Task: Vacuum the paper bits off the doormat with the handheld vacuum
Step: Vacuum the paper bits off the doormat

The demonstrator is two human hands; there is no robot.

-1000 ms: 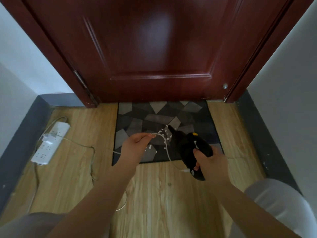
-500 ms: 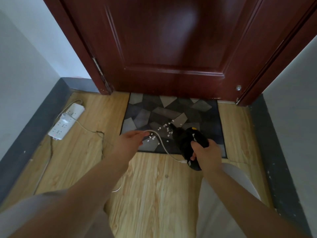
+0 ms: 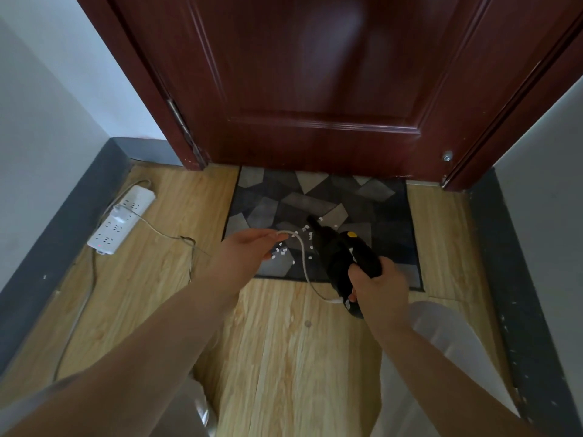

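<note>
Two hands: both reach forward over the light wooden plank floor (image 3: 284, 357) toward the mat.
Right hand (image 3: 380, 287): fingers curled round the handle of the black handheld vacuum with a yellow button (image 3: 342, 260), holding it above the mat's near edge.
Vacuum nozzle: tilted down and away, its tip over the middle of the mat among the scraps.
Left hand (image 3: 244, 252): pinches the thin white cord (image 3: 303, 263) between thumb and fingertips, just above the mat's near left part.
Cord: loops from the left hand down to a white plug at the vacuum's rear end.
Doormat: dark grey rectangular doormat with pale geometric patches (image 3: 385, 216), lying on the floor against the foot of the dark red wooden door (image 3: 315, 74).
Paper bits: small white paper scraps (image 3: 281, 251) scattered on the mat's near middle, between the left hand and the nozzle.
Power strip: white multi-socket power strip (image 3: 121, 216) on the floor by the left wall's grey skirting, well apart from the mat, with a charger plugged in.
</note>
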